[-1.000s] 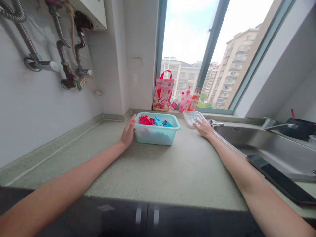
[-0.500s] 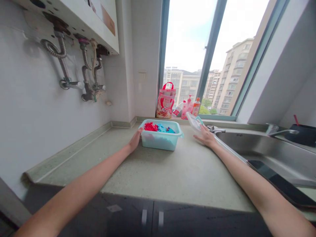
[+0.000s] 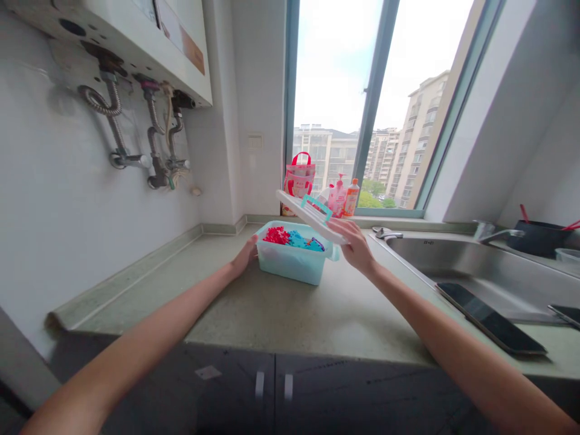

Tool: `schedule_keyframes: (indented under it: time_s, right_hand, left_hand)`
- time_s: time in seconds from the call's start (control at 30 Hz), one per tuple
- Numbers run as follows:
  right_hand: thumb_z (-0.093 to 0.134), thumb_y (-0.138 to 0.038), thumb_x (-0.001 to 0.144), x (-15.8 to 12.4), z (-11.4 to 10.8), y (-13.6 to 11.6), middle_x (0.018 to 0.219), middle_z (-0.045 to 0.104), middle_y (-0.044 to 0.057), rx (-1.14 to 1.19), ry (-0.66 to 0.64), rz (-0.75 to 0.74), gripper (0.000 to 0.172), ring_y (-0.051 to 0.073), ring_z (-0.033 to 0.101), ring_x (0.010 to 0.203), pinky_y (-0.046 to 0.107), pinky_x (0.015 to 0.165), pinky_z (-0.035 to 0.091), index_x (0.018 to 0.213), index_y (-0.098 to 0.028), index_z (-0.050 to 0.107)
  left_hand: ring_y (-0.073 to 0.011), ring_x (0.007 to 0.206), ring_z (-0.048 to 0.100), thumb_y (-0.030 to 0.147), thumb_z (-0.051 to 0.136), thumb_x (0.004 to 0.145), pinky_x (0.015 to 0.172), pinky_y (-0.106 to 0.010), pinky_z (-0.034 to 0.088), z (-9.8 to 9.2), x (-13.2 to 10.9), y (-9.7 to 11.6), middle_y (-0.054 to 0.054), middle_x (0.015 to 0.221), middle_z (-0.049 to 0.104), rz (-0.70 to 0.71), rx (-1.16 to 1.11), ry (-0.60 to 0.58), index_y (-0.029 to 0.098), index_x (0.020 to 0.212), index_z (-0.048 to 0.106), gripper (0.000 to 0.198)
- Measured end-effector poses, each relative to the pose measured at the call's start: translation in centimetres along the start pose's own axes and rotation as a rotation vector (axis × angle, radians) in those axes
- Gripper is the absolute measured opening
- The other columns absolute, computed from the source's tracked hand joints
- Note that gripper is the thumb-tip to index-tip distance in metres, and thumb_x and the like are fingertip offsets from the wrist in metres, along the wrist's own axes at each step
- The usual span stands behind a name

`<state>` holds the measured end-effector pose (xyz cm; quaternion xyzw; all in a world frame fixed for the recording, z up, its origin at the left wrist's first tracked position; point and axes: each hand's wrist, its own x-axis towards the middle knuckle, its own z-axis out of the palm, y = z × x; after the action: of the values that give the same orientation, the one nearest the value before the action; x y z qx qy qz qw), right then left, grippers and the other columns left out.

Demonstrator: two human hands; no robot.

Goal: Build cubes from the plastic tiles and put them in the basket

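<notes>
A light-blue plastic storage box (image 3: 290, 264) sits on the counter, with red pieces (image 3: 276, 235) and blue pieces (image 3: 299, 240) inside, too small to name. My left hand (image 3: 244, 256) holds the box's left end, its fingers partly hidden behind the wall. My right hand (image 3: 357, 244) grips the right end of a whitish lid (image 3: 312, 220) with a teal handle. The lid is tilted above the box, its left end higher, and covers part of the box's back rim from view.
A pink bag (image 3: 299, 181), a pink pump bottle (image 3: 338, 196) and an orange bottle (image 3: 351, 198) stand by the window. To the right lie a steel sink (image 3: 453, 260) and a dark flat slab (image 3: 489, 317). A black pot (image 3: 539, 238) stands behind the sink.
My right hand has moved the lid left, from beside the box to a tilted position over it. My left hand stays at the box's left end. The view has shifted slightly right.
</notes>
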<state>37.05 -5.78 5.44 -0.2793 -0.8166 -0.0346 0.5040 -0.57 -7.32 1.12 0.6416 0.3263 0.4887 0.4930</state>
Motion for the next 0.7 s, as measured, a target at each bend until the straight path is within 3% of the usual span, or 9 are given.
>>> schedule_keyframes:
  time_s: [0.13, 0.23, 0.33, 0.47, 0.57, 0.63, 0.7]
  right_hand:
    - [0.06, -0.051, 0.097, 1.2, -0.7, -2.1, 0.135, 0.074, 0.005, 0.218, -0.232, -0.044, 0.04, 0.035, 0.06, 0.133, 0.058, 0.117, 0.044, 0.13, -0.035, 0.078]
    - [0.062, -0.074, 0.091, 1.0, -1.9, -2.1, 0.138, 0.073, 0.007, 0.296, -0.326, -0.047, 0.061, 0.039, 0.053, 0.141, 0.06, 0.122, 0.037, 0.134, -0.032, 0.075]
    - [0.066, -0.08, 0.085, 0.6, -2.5, -2.4, 0.146, 0.067, 0.008, 0.266, -0.396, -0.016, 0.071, 0.042, 0.041, 0.151, 0.064, 0.126, 0.028, 0.138, -0.033, 0.073]
    - [0.07, -0.081, 0.081, 1.0, -2.0, -3.1, 0.155, 0.059, 0.007, 0.257, -0.439, 0.028, 0.075, 0.042, 0.028, 0.159, 0.065, 0.128, 0.021, 0.141, -0.036, 0.07]
    - [0.055, -0.089, 0.085, 1.8, -1.2, -2.5, 0.155, 0.058, 0.006, 0.311, -0.46, 0.068, 0.075, 0.04, 0.022, 0.161, 0.066, 0.13, 0.014, 0.134, -0.036, 0.075]
    - [0.044, -0.091, 0.089, 2.1, -0.4, -1.5, 0.153, 0.06, 0.006, 0.345, -0.421, 0.127, 0.075, 0.039, 0.025, 0.16, 0.064, 0.131, 0.011, 0.121, -0.034, 0.081]
    - [0.048, -0.087, 0.09, 2.0, 0.4, -0.4, 0.149, 0.061, 0.006, 0.364, -0.358, 0.201, 0.068, 0.038, 0.031, 0.157, 0.06, 0.131, 0.013, 0.11, -0.033, 0.084]
  left_hand:
    - [-0.0412, 0.143, 0.055, 0.097, 0.042, 0.082, 0.12, -0.061, 0.037, -0.2, 0.0, -0.3, -0.014, 0.143, 0.069, -0.018, 0.031, 0.029, 0.026, 0.142, 0.068, 0.096]
    - [-0.0409, 0.142, 0.056, 0.101, 0.044, 0.076, 0.119, -0.059, 0.039, -0.3, 0.3, -0.9, -0.016, 0.143, 0.069, -0.005, 0.057, 0.117, 0.025, 0.143, 0.066, 0.104]
    - [-0.0402, 0.144, 0.053, 0.101, 0.043, 0.077, 0.116, -0.058, 0.043, 0.1, 0.6, -1.1, -0.017, 0.146, 0.066, 0.046, 0.092, 0.261, 0.024, 0.145, 0.062, 0.105]
    - [-0.0374, 0.149, 0.047, 0.095, 0.035, 0.088, 0.117, -0.055, 0.044, 0.8, 0.8, -0.1, -0.013, 0.159, 0.054, 0.209, 0.119, 0.411, 0.028, 0.149, 0.054, 0.093]
    - [-0.0365, 0.148, 0.048, 0.09, 0.03, 0.093, 0.117, -0.055, 0.045, 1.1, 0.4, 0.9, -0.012, 0.159, 0.053, 0.294, 0.121, 0.384, 0.028, 0.149, 0.054, 0.087]
    - [-0.0366, 0.147, 0.049, 0.089, 0.031, 0.094, 0.119, -0.055, 0.042, 1.1, 0.0, 1.3, -0.013, 0.157, 0.055, 0.314, 0.188, 0.347, 0.025, 0.138, 0.063, 0.084]
    - [-0.0367, 0.148, 0.048, 0.088, 0.036, 0.094, 0.124, -0.054, 0.037, 1.3, -0.5, 1.4, -0.013, 0.158, 0.054, 0.342, 0.313, 0.325, 0.024, 0.127, 0.07, 0.079]
